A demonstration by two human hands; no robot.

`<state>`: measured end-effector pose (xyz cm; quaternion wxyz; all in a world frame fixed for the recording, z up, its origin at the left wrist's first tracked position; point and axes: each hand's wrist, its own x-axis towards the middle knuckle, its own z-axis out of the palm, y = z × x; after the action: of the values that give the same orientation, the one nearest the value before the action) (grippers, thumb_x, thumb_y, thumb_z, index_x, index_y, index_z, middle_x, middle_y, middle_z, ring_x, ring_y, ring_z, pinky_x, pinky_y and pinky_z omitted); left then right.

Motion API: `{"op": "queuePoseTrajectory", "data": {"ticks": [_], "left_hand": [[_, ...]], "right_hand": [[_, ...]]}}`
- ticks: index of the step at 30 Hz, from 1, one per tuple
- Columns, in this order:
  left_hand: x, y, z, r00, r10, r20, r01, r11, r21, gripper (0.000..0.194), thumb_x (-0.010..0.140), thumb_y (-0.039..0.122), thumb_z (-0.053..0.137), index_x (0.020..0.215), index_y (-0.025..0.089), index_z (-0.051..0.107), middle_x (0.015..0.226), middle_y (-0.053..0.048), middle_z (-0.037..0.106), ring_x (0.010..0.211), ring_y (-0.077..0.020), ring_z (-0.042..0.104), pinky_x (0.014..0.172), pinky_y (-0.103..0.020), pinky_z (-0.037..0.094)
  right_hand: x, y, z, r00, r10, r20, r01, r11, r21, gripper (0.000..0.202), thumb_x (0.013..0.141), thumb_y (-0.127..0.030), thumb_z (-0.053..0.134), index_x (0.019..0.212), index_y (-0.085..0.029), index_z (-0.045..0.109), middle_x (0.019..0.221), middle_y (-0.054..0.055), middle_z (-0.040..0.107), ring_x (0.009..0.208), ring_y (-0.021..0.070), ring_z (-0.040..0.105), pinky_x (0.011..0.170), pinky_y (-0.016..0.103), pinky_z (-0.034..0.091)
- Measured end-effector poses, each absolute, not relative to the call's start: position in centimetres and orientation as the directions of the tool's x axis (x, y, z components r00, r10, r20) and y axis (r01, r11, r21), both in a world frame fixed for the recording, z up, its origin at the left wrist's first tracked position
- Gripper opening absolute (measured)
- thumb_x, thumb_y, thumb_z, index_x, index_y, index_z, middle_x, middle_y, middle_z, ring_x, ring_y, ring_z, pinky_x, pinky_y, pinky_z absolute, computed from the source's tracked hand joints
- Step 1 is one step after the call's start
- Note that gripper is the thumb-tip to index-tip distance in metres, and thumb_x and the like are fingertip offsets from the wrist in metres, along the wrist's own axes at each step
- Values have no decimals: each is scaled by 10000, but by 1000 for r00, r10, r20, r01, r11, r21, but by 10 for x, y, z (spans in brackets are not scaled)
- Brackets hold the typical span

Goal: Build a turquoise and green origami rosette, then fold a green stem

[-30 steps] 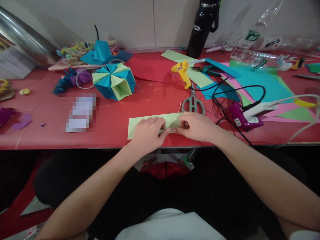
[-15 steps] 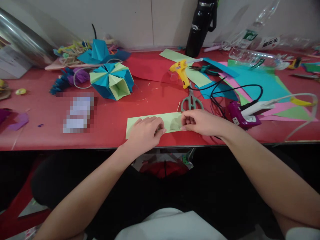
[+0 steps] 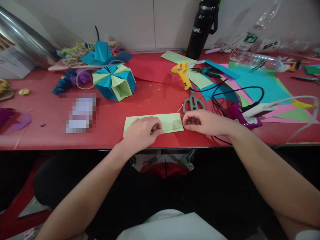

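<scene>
A light green paper strip (image 3: 172, 120) lies lengthwise near the table's front edge, with a narrow crease or fold along its near side. My left hand (image 3: 143, 131) rests on its left half, fingers curled and thumb against the near edge, pressing the paper. At the strip's right end is my right hand (image 3: 203, 122), its fingers curled closed and nothing visible in them. Its fingertips are right beside the short edge; contact is hard to make out. Just behind that hand lie grey-handled scissors (image 3: 193, 103).
Behind stand a yellow glue gun (image 3: 182, 73), a blue-and-green folded paper ball (image 3: 115, 81) and a black bottle (image 3: 201, 31). A blurred phone (image 3: 81, 113) lies left. To the right are a purple power socket (image 3: 241, 115) with cables, coloured sheets (image 3: 260, 83) and plastic bottles (image 3: 257, 60).
My right hand has come off the strip's right end, which now shows whole. My left hand and the strip have shifted slightly left; the view has moved a little.
</scene>
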<state>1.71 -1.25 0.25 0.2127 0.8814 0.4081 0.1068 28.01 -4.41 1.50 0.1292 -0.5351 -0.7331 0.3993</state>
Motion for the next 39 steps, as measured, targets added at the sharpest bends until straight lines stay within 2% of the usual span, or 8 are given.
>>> {"op": "queuePoseTrajectory", "data": {"ticks": [3,6,10,13,17,21,25,39], "left_hand": [[17,-14,3,649,760,24,669,-586,456,72,894,272,630,855,215,610,780,24,639,733,-158,580,651,-291,359],[17,-14,2,658,752,41,663,-605,440,79,905,275,617,861,211,603,789,15,647,741,-167,587,652,-294,350],[16,-14,0,669,741,60,671,-636,382,90,926,271,588,867,203,589,810,-2,662,761,-181,605,666,-305,348],[12,-20,3,685,720,113,682,-688,248,127,966,226,502,893,196,603,858,-30,676,825,-210,626,714,-340,370],[5,-48,12,734,660,159,664,-747,35,223,964,146,434,963,178,655,926,-79,692,857,-252,630,748,-402,417],[1,-85,8,779,596,194,593,-801,82,297,967,159,450,1187,170,648,1215,-105,693,1070,-260,653,908,-408,508],[2,-105,-9,752,629,195,631,-774,64,482,985,264,459,1441,108,487,1530,-153,484,1420,-307,452,1161,-464,411],[-17,-98,-21,741,658,137,654,-753,79,646,981,336,491,1561,111,317,1638,-117,284,1521,-306,266,1245,-508,290]], "right_hand": [[263,-54,13,-309,951,-21,654,196,-731,131,917,-325,596,941,-199,625,865,35,646,745,164,577,684,291,456],[243,-64,11,-437,885,162,669,441,-598,150,951,-243,558,1027,-209,683,1016,74,645,932,207,594,845,342,476],[231,-77,9,-594,794,132,726,599,-338,248,958,-190,530,1108,-205,727,1157,121,629,1073,275,566,936,442,457],[230,-83,8,-588,803,98,764,591,-257,289,960,-175,508,1166,-173,710,1228,144,613,1110,294,561,938,457,464],[231,-86,7,-589,803,91,771,592,-236,339,940,-155,508,1237,-149,672,1289,154,590,1160,312,545,956,465,475],[231,-86,6,-583,807,98,770,587,-249,340,937,-152,507,1237,-144,666,1313,155,583,1177,315,542,968,482,481],[230,-87,5,-570,815,100,777,575,-257,342,946,-152,490,1241,-160,662,1308,153,591,1192,309,546,957,476,493],[229,-87,7,-557,825,97,781,560,-277,365,964,-163,468,1284,-169,642,1329,141,593,1196,296,557,987,479,501]]}}
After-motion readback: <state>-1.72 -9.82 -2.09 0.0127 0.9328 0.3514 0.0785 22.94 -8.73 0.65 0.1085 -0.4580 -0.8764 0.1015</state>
